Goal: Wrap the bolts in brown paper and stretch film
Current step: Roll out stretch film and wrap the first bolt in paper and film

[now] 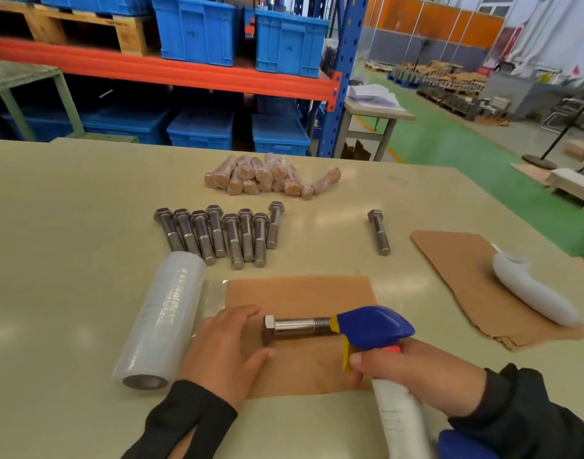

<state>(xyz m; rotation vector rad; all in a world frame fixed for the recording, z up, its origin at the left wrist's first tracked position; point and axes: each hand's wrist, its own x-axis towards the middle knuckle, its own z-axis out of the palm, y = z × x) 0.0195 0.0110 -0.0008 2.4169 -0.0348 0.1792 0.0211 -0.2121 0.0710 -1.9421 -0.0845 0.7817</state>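
One stretch film roll (159,321) far left. Left hand (226,351) flat on brown paper sheet (303,293), fingers straight, together. One bolt (295,327) lies on the sheet. Eight bare bolts (217,233) behind, one more (379,231) apart. Right hand (419,376) grips spray bottle (380,329), fingers curled round the neck.

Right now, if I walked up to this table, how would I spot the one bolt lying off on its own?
Start at the row of bare bolts in the middle of the table. Look right, toward the stack of brown paper with a white tool on it. The lone bolt lies between them, touching nothing, unwrapped, head pointing away.
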